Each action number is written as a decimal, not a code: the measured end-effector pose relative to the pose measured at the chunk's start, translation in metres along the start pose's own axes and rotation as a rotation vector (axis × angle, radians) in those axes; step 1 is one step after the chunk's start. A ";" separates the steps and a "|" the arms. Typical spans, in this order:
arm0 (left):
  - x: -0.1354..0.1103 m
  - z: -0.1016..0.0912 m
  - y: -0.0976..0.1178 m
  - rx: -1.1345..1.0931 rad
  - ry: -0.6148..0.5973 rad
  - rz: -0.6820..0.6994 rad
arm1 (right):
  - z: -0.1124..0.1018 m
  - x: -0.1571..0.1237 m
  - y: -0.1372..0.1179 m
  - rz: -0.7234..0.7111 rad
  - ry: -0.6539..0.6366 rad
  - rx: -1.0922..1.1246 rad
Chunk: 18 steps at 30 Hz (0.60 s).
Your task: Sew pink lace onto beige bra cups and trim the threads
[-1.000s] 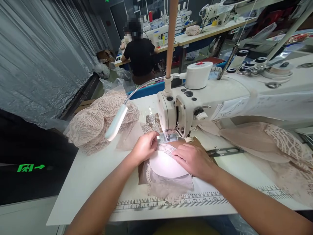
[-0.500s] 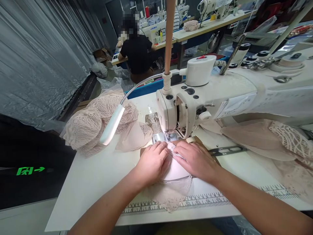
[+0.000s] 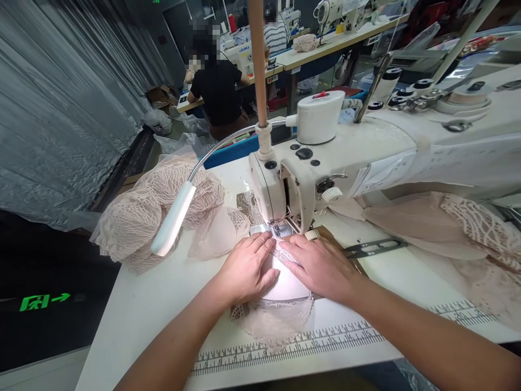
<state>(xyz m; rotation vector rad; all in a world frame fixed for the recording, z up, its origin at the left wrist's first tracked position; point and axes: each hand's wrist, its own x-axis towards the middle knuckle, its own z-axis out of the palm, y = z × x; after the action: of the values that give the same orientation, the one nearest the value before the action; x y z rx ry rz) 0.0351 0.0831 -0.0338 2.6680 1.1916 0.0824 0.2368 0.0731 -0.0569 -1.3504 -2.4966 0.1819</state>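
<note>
A pale pink lace-edged fabric piece (image 3: 280,323) lies under the needle area of a white sewing machine (image 3: 266,187). My left hand (image 3: 248,269) rests on its left side, fingers stretched out flat and thumb apart, fingertips close to the presser foot (image 3: 279,231). On the right side, my right hand (image 3: 325,269) presses down with extended fingers, thumb and forefinger on either side of a lace strip (image 3: 287,254). A smooth white panel (image 3: 280,279) shows between the hands. What lies under the palms is hidden.
Heaped lace pieces (image 3: 138,212) sit left, beneath a lamp (image 3: 174,217) on a bent neck. More beige fabric (image 3: 411,222) lies right, near a dark slotted metal plate (image 3: 374,248). A ruler strip (image 3: 293,347) runs along the table front. A person (image 3: 220,87) sits ahead.
My left thumb has moved away from the lace strip, and the left fingers lie flatter. More lace shows at the piece's lower left. The view has shifted slightly.
</note>
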 end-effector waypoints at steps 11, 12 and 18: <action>0.010 -0.004 -0.016 -0.014 -0.030 0.083 | 0.002 0.005 -0.002 0.076 0.026 -0.032; 0.011 -0.005 -0.017 -0.016 -0.036 0.089 | 0.003 0.006 -0.002 0.082 0.035 -0.040; 0.019 -0.017 -0.024 -0.003 -0.096 0.158 | -0.003 0.009 -0.003 0.102 0.017 -0.027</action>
<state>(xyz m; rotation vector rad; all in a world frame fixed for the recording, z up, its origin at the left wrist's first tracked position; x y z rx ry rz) 0.0286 0.1159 -0.0233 2.7258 0.9513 -0.0187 0.2306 0.0784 -0.0517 -1.4854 -2.4264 0.1589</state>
